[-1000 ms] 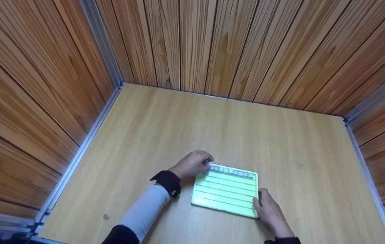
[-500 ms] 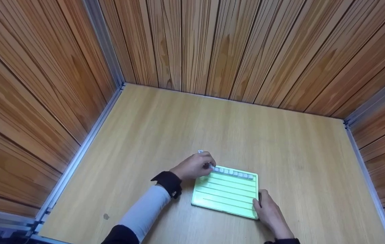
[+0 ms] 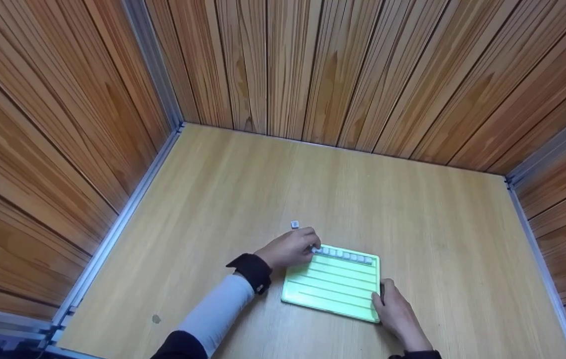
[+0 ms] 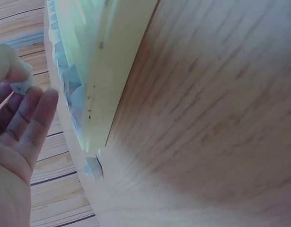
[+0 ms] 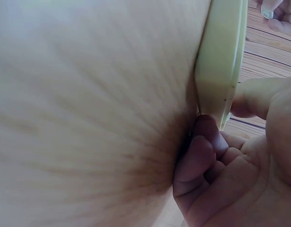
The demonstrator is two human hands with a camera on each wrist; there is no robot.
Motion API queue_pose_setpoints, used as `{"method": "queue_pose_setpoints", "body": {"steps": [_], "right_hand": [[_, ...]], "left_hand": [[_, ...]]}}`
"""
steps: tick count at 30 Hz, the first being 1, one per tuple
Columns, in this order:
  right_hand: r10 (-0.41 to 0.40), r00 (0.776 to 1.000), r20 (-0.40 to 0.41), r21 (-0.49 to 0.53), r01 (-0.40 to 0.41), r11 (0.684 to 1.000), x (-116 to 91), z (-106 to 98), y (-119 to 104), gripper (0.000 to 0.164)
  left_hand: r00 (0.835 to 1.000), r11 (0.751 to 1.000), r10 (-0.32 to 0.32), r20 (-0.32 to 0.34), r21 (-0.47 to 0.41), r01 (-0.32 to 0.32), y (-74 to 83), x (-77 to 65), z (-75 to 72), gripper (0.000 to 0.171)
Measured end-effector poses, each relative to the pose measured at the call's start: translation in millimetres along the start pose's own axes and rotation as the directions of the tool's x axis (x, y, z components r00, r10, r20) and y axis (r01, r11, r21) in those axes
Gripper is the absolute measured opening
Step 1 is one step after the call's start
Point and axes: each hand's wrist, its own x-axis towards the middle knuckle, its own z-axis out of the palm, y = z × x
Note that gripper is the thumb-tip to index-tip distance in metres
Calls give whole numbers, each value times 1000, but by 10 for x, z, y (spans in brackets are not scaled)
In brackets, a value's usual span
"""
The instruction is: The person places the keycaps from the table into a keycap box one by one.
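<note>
My left hand (image 3: 290, 248) is over the far left corner of a light green grooved tray (image 3: 330, 289). Between thumb and fingertips it pinches a small white keycap (image 4: 22, 85) with a dark mark, seen in the left wrist view. Along the tray's farthest groove runs a row of several pale keycaps (image 3: 346, 256); its left end is hidden by the left hand. My right hand (image 3: 402, 311) grips the tray's near right edge, thumb on top and fingers curled against the side and underneath, as the right wrist view shows.
One loose keycap (image 3: 294, 224) lies on the wooden table (image 3: 243, 184) just beyond the left hand. Wood-panelled walls (image 3: 332, 75) with metal edging close in the back and both sides. A small dark spot (image 3: 156, 318) marks the table at left.
My left hand has shifted slightly right and nearer along the tray's far edge. The loose keycap beyond it has come into view. The right hand and tray have stayed almost still.
</note>
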Motion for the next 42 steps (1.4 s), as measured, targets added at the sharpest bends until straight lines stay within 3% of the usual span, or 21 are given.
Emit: {"method": "queue_pose_setpoints", "body": {"steps": [5,13,21,26,36,42], "right_hand": [[18,1000,13,0,-18,1000,2,5,3,44],[14,1000,10,2,-14,1000,-2,2,3,44],[-5,1000,8,17,5,1000,-14,7,11,42],[-7,1000,-1,10,7,1000,-14,7,11,43],[15,1000,11,9,-15,1000,-8,-4,0,43],[-16,1000,-11,5,16,1000,-19,2,7,43]], "left_hand": [[999,997,36,38,65,-38,8,-20,54,22],[989,965,145,1,220,-142,18,2,110,14],[994,944,99,49,310,-109,-3,14,133,9],[992,930,125,5,348,-119,-27,5,137,6],[987,934,156,-45,332,-133,-56,6,127,6],[989,946,104,-108,316,-65,-121,7,52,11]]}}
